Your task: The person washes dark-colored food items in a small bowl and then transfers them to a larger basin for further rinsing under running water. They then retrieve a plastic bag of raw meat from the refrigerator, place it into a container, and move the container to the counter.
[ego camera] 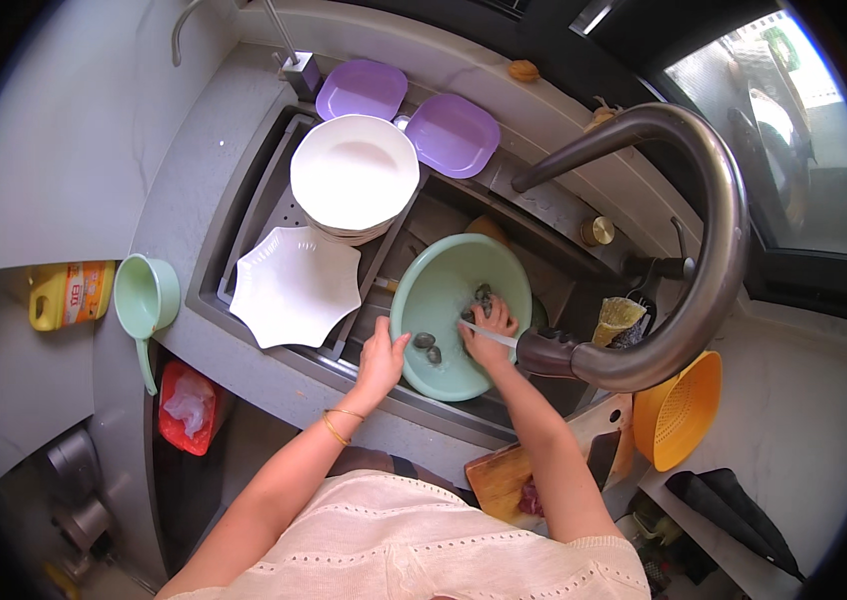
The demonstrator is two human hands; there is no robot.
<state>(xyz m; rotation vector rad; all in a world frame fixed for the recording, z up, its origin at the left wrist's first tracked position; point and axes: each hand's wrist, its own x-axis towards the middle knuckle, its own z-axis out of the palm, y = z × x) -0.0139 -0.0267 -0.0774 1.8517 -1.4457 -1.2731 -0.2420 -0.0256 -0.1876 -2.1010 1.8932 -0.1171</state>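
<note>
A pale green plastic basin (pixel 423 285) sits tilted in the right bowl of the dark sink. My left hand (pixel 382 360) grips its left rim. Inside the basin, my right hand (pixel 491 330) has its fingers on several dark, rounded shellfish or stones (pixel 482 296); its exact grip is partly hidden. Two more dark rounded pieces (pixel 429 347) lie apart, nearer my left hand. From the faucet's spray head (pixel 543 352) a stream of water runs into the basin beside my right hand.
Left of the basin are a stack of white plates (pixel 354 172) and a scalloped white plate (pixel 296 289). Purple trays (pixel 453 135) stand behind. A green dipper (pixel 146 296) rests at the left counter edge. On the right are a wooden cutting board (pixel 498 484) with meat and a yellow colander (pixel 678 412).
</note>
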